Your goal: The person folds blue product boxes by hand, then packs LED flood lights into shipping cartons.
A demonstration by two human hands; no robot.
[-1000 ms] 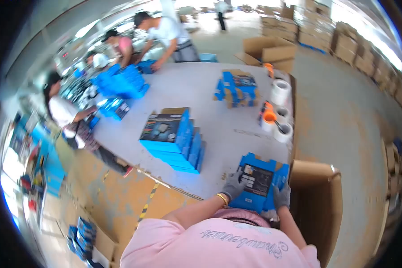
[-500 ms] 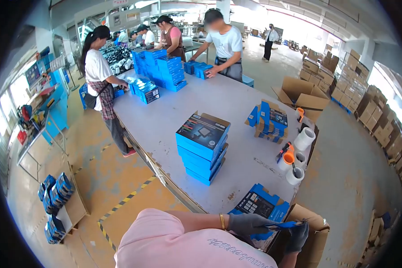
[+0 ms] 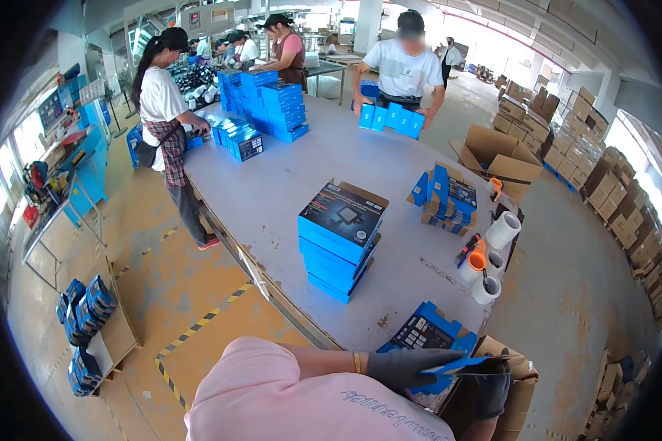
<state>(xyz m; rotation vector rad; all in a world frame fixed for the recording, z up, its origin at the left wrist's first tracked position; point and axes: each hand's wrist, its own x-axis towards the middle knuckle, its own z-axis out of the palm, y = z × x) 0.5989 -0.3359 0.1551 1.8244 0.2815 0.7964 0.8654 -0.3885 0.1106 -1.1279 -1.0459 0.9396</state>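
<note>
My left hand [image 3: 404, 367], in a dark grey glove, grips the left side of a flat blue carton piece [image 3: 456, 365] at the table's lower right corner. On the piece's right side is my gloved right hand [image 3: 494, 391], its fingers closed round the edge and partly hidden. Beneath and behind lie flat blue cartons [image 3: 428, 329] with black printed faces. A stack of blue boxes [image 3: 335, 246] stands at mid-table, its top one showing a printed lamp. An open brown cardboard box [image 3: 522, 400] is below my right hand.
Folded blue cartons [image 3: 449, 198], white rolls [image 3: 503, 230] and an orange-handled tool [image 3: 477, 260] lie along the right edge. Across the table [image 3: 272, 198], one co-worker [image 3: 404, 70] holds several blue boxes [image 3: 391, 119]; another [image 3: 162, 99] stands left. A large open carton [image 3: 496, 158] is beyond.
The carton piece in my hands has tilted and shows more of its flat face. The co-worker across the table has moved right with the row of blue boxes. The view has shifted slightly.
</note>
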